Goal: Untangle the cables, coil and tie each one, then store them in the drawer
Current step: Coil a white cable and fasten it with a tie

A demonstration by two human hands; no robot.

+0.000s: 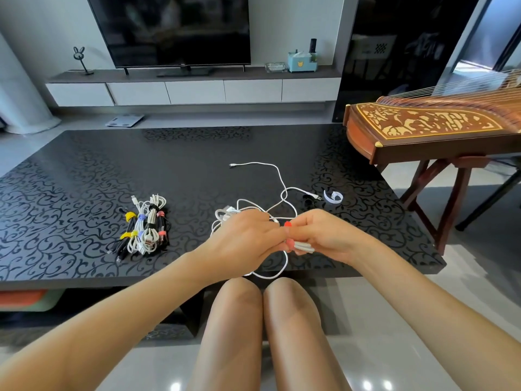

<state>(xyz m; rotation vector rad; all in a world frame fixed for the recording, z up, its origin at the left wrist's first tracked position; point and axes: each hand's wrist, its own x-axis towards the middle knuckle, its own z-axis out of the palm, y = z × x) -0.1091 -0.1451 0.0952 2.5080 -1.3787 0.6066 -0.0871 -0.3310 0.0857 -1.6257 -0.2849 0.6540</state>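
Pinching thin white cable (277, 176) with left hand (248, 235) and right hand (324, 235) over near edge of black scroll-patterned table (84, 170), remainder trailing on table; keep folded strands even, draw slack loop by loop

Loose white cable (277, 176) in tangled loops on the table (84, 165); pile of coiled, colour-tied cables (145, 227) to its left.

A black scroll-patterned table (84, 176) carries tied cable bundles (145, 225) toward its left edge, loose white cables (277, 179) mid-front, a white strap (333, 197) rightward.
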